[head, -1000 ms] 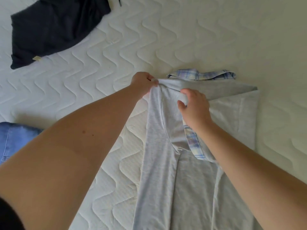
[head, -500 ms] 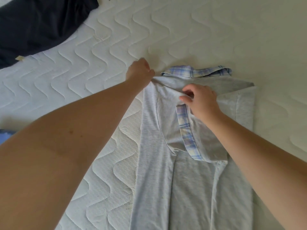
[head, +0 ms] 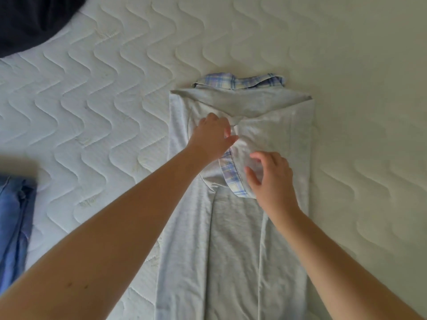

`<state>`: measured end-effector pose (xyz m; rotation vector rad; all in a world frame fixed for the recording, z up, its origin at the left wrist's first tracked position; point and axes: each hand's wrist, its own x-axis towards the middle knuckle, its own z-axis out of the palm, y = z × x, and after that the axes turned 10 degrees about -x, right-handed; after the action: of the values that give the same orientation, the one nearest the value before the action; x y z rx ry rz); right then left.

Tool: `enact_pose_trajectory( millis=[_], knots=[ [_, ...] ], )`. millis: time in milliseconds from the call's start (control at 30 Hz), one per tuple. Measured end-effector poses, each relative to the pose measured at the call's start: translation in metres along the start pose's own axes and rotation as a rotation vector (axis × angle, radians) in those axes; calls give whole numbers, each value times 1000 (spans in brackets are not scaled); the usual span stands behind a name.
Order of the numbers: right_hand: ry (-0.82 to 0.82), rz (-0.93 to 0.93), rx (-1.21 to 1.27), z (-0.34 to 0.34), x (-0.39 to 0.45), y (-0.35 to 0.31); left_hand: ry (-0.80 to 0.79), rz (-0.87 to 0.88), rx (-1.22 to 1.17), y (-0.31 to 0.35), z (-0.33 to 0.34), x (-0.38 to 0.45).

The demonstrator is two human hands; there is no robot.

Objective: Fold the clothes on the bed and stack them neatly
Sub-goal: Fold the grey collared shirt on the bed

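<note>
We see the grey garment (head: 235,239) lying folded lengthwise at centre frame on the quilted mattress (head: 115,88); our left hand (head: 213,135) pinches its cloth, our right hand (head: 271,176) hovers with fingers loosely spread, holding nothing

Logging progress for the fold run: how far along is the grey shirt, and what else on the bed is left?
Done: the grey shirt has both sides folded in to a narrow strip, plaid collar at the top. In hand: the left hand and right hand are on the folded-in sleeves near the plaid cuff. Left: folding the strip up lengthwise. The dark garment lies unfolded; the denim piece is cut off by the frame edge. No stack is visible.
</note>
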<state>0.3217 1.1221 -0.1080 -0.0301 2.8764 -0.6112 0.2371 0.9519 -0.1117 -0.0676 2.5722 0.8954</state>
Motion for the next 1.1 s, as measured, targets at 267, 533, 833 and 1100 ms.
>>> enact_pose_trajectory(
  millis=[267,533,833,1100],
  knots=[
    [-155,27,-286,23,-47,10,14,-130,200,9,0,13],
    [-18,-11,-243,23,-28,37,222,-268,-732,17,-3,-2],
    [164,-70,-179,25,-33,38,-65,-464,-918,15,21,-34],
    [-157,-203,-343,34,-52,38,234,-539,-718,7,18,-41]
  ],
)
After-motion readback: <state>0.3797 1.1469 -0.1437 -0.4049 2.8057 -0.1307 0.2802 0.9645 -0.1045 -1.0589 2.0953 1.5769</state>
